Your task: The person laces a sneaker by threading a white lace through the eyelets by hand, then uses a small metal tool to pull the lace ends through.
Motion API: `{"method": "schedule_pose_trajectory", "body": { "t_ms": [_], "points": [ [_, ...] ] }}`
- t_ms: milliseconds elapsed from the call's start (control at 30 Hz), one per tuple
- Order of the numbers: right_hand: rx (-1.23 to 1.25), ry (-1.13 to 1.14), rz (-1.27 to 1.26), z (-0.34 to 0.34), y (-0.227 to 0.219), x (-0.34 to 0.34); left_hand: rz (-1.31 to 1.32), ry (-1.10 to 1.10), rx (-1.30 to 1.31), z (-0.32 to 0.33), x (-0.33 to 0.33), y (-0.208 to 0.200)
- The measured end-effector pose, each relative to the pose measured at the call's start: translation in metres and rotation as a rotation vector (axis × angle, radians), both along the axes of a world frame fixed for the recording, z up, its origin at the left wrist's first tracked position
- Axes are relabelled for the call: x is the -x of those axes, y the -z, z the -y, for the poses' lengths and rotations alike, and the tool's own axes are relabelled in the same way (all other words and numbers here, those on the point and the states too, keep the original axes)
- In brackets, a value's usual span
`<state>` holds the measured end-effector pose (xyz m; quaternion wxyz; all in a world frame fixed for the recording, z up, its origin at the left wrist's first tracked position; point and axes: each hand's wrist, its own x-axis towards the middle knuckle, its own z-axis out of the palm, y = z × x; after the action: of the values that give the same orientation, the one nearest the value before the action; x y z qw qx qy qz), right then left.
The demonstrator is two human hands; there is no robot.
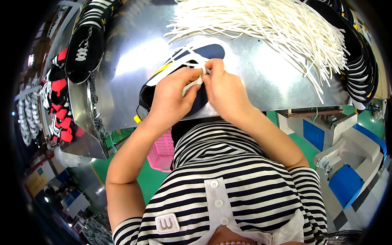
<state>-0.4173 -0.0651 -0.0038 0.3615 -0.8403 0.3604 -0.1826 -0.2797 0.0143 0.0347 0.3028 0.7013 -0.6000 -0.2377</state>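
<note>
Head view: both your hands meet over the shoe, which lies on the steel table near its 6 o'clock edge. Left hand: thumb and fingers curled, pinching the white lace. Right hand: also pinching lace, fingertips just beside your left's. Can't tell which strand sits in which grip; fingers hide it.

Shoe: soft-looking, navy, white side panel, yellow trim. Rounded navy end points to 2 o'clock, dark heel end with yellow tab to 8. Lace is flat, loose loops crossing the upper.

From your hands: lace pile at 2 o'clock, thin cream-white cords, tangled, loose ends fanning toward 4. Left shoe stack at 10, black, nested, white lacing on the front one. Right shoe stack at 3, black with white bands, curving along the table's far right.

Room: table is smooth, shiny, glare patches. Bare steel from your left hand out to the left stack; a narrower bare strip at 3, below the cord ends. Table edge sits right under your wrists. Pink basket, perforated plastic, below it at 7.
</note>
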Motion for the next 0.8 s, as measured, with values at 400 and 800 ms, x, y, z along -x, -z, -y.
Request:
{"method": "schedule_pose_trajectory", "body": {
  "t_ms": [400, 800],
  "points": [
    [-0.651, 0.031, 0.406, 0.049, -0.016, 0.042, 0.274, 0.055, 0.206, -0.033, -0.005, -0.016],
    [-0.268, 0.166, 0.265, 0.026, -0.01, 0.013, -0.726, -0.128, -0.69, 0.003, -0.043, -0.016]
  ]
}}
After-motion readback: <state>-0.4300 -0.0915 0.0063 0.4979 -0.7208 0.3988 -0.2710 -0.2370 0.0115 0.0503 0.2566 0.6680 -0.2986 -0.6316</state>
